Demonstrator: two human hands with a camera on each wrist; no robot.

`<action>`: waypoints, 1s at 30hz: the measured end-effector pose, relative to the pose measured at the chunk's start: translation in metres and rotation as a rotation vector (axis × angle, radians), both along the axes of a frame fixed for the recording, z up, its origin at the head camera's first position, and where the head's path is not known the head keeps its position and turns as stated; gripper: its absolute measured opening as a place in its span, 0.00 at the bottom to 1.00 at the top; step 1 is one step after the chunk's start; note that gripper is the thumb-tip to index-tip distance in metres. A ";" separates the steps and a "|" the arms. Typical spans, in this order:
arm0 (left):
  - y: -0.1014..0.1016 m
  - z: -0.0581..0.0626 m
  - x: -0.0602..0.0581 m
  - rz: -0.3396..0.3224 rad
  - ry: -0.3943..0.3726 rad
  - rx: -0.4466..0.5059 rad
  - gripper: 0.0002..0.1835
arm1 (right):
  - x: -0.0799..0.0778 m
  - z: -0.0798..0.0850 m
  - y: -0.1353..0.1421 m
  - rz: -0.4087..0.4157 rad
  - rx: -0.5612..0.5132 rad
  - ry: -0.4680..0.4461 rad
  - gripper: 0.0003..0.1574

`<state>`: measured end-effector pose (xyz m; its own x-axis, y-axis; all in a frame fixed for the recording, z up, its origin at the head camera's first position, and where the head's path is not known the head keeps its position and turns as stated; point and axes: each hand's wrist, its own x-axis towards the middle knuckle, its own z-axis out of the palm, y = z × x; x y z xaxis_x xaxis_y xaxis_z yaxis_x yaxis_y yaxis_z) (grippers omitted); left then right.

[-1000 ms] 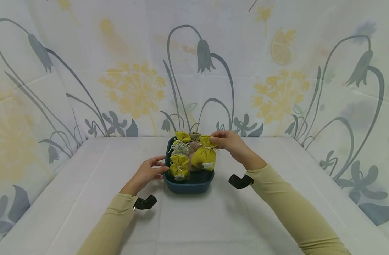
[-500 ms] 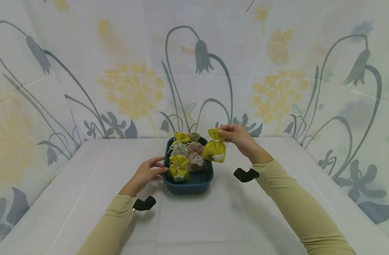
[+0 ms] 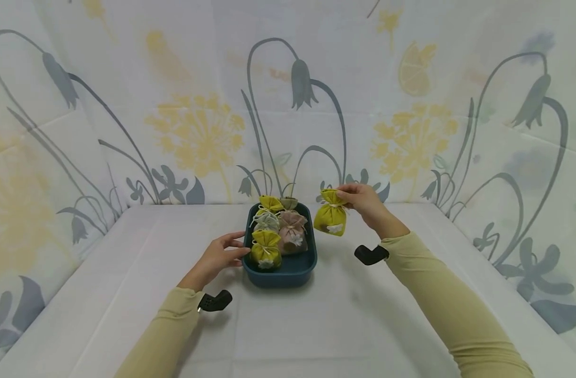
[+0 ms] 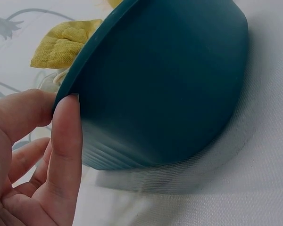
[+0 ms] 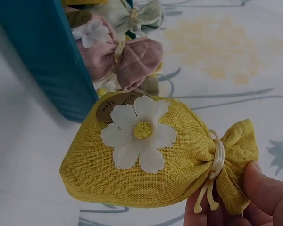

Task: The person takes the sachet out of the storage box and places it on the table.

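Observation:
By its gathered top, my right hand [image 3: 365, 206] pinches a yellow drawstring pouch [image 5: 137, 150] with a white fabric flower [image 5: 142, 132] and a brown tag on its front. The pouch hangs to the right of a blue plastic basin [image 3: 280, 280]. Thumb and finger of my left hand [image 4: 42, 150] pinch the basin's left rim [image 4: 92, 44]. Inside the basin sit several more pouches: a yellow one [image 3: 265, 252] in front, a pink one [image 3: 293, 235] beside it, a pale green one [image 3: 266, 221] behind, then another yellow one [image 3: 270, 202] and a grey-brown one [image 3: 289, 202] at the far end.
A white cloth [image 3: 288, 336] covers the table under the basin. Behind it hangs a curtain [image 3: 202, 63] printed with grey and yellow flowers. A black wrist camera [image 3: 216, 301] sits under the left sleeve, and another black camera [image 3: 370, 255] under the right.
My right hand has carried the yellow pouch up and rightward, from over the basin to beside it, uncovering the pink pouch. The left hand has stayed at the rim.

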<state>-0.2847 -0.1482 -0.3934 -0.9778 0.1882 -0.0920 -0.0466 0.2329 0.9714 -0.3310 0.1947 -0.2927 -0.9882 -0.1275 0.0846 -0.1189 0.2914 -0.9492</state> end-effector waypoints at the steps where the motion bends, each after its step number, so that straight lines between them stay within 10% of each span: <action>1: 0.000 0.000 0.000 0.000 -0.001 0.000 0.32 | -0.001 -0.001 0.001 -0.006 0.003 -0.003 0.20; 30: 0.000 0.000 -0.002 0.014 -0.018 -0.014 0.33 | -0.046 -0.063 0.004 -0.088 -0.040 -0.052 0.21</action>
